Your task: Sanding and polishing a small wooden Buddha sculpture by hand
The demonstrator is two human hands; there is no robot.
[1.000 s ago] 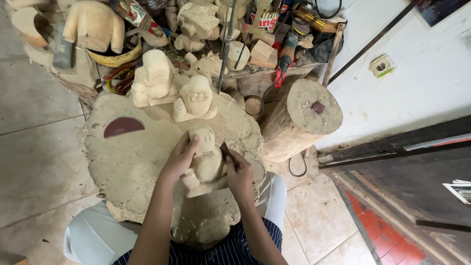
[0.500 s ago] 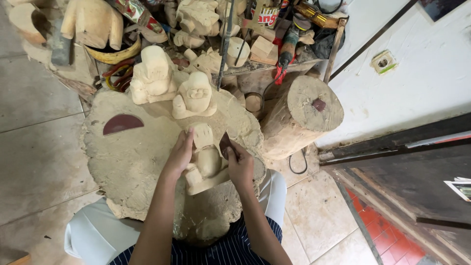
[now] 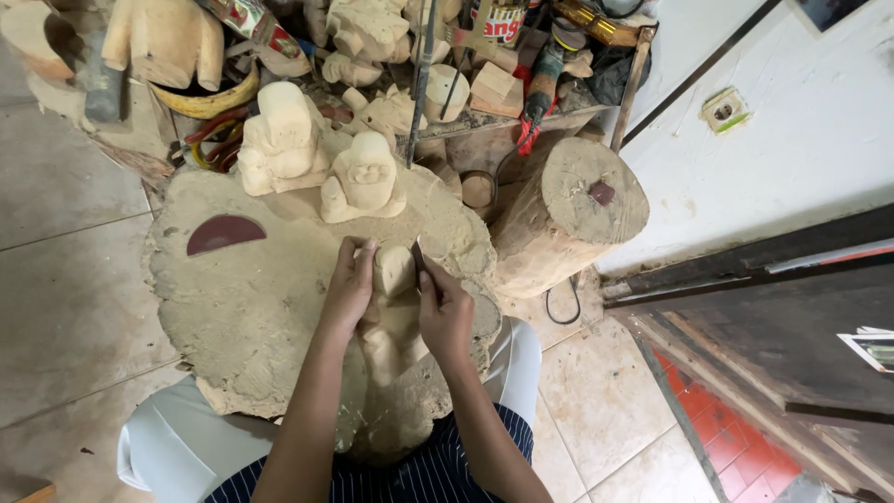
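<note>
Wooden figure (image 3: 395, 279) lies mid-slab (image 3: 251, 307), clear of edges, left hand (image 3: 349, 289) gripping it, right hand (image 3: 445, 312) clenching a blade (image 3: 418, 259).

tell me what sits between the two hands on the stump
In the head view, a pale wooden figure lies between the left hand and right hand; a thin dark tool in the right hand rests against its top.

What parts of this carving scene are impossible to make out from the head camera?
Head view only:
- Carving tool: its tip is hidden behind the right hand.
- Wooden figure: its sides are covered by the left hand and the right.
- Shelf clutter: cut off by the top edge.
</note>
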